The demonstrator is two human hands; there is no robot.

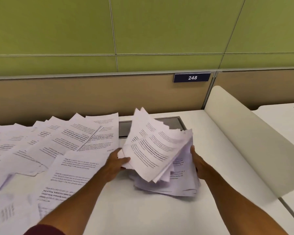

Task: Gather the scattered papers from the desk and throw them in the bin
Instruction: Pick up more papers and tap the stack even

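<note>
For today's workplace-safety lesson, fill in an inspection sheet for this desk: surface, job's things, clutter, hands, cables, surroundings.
Surface: white desk, bare in the near middle, with a grey flap at the back.
Job's things: gathered stack lifted at a tilt over a pile; loose sheets overlapping on the left.
Clutter: nothing seen.
Hands: left hand grips the stack's left edge; right hand is at the paper's right side.
Cables: nothing seen.
Surroundings: tan partition, sign 248, green wall, white divider. No bin in view.
</note>
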